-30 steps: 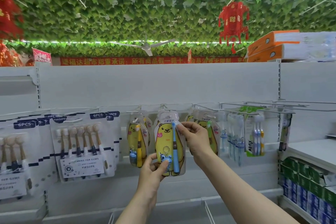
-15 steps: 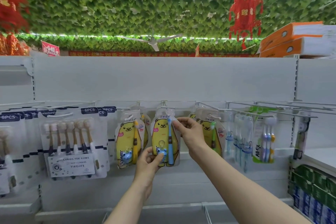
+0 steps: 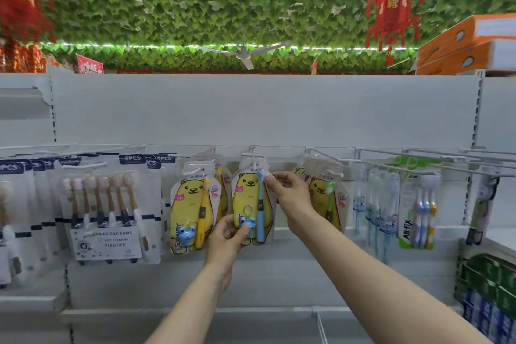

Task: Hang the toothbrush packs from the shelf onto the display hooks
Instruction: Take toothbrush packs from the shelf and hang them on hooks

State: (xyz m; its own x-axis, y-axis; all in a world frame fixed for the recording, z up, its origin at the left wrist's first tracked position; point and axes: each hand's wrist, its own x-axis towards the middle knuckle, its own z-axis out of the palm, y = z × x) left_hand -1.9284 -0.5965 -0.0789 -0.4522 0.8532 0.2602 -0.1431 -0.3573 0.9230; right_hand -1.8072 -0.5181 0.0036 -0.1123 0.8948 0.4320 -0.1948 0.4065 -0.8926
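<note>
– What are the fingers doing?
– The fingers point(image 3: 275, 179) of the right hand point(image 3: 290, 194) pinch the top right corner of the bear pack point(image 3: 248, 201), the one with the blue toothbrush. The left hand point(image 3: 227, 236) pinches the bottom of it, with the thumb on the little blue toy.
– So where is the pack?
– Up at the white hook point(image 3: 252, 158) in the middle of the wall. Its top touches the hook. I cannot tell if the hole is all the way on.
– What is next to it?
– Just to the left hangs a bear pack with a yellow brush point(image 3: 192, 207). Just to the right, behind the right wrist, hangs one with a green brush point(image 3: 328, 198).
– And farther out?
– Big six-brush packs point(image 3: 109, 204) hang far left. A green Allfix pack point(image 3: 417, 204) hangs far right. Orange boxes point(image 3: 460, 47) sit on top of the shelf, and a red lantern point(image 3: 395, 5) hangs from the leafy ceiling
</note>
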